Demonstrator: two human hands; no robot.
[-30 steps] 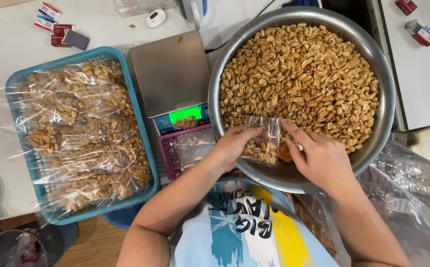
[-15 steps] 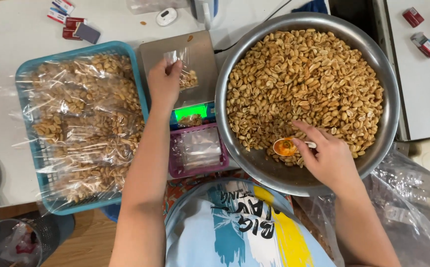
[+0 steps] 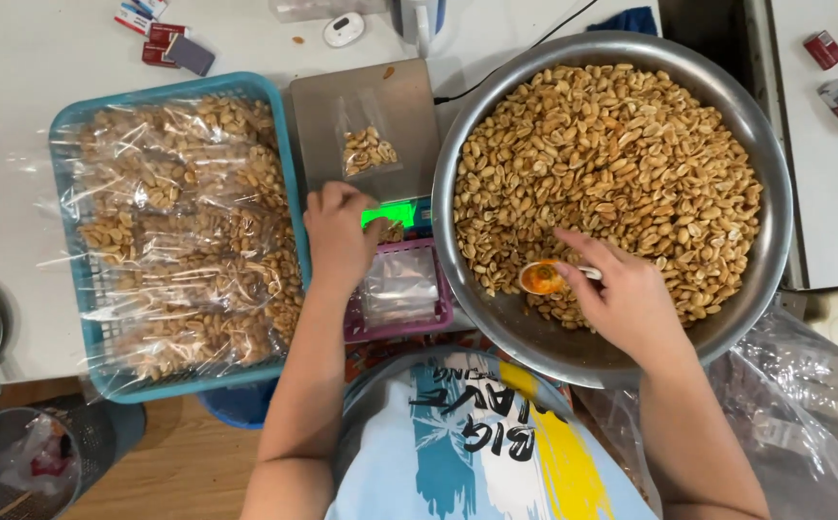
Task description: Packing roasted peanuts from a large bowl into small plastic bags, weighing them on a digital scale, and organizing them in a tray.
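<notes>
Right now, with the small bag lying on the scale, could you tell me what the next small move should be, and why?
Probably lift the orange spoon with a few peanuts from the metal bowl. The right hand holds it among the nuts, while the clear bag on the scale looks only partly filled and the left hand rests beside the display.

A short-sleeved shirt [image 3: 481, 443] is worn, pale blue at the sides, with a teal brush-stroke patch, a white middle band and a yellow patch across the front. Dark block lettering is printed over these patches. Both forearms are left bare. No rings, watch or gloves are seen on the left hand [image 3: 340, 236] or right hand [image 3: 626, 300].
</notes>
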